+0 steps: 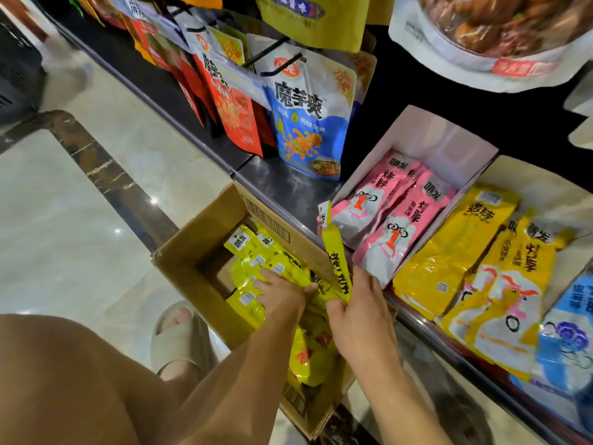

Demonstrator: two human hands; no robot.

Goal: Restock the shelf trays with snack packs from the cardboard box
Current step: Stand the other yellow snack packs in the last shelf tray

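An open cardboard box [192,261] stands on the floor against the shelf, filled with several yellow-green snack packs [256,261]. My left hand [282,297] reaches down into the box and its fingers close on the packs there. My right hand [356,313] grips one yellow-green pack [335,255] by its lower end, holding it upright just above the box's right wall. On the shelf to the right, a white tray [449,146] holds pink packs [394,223], and beside it lie orange-yellow packs [455,252].
The shelf's metal edge [288,194] runs diagonally past the box. Large pouches [308,123] hang on hooks above it. Blue packs [574,332] lie at the far right. My knee [64,380] and sandalled foot [179,335] are left of the box on the tiled floor [80,220].
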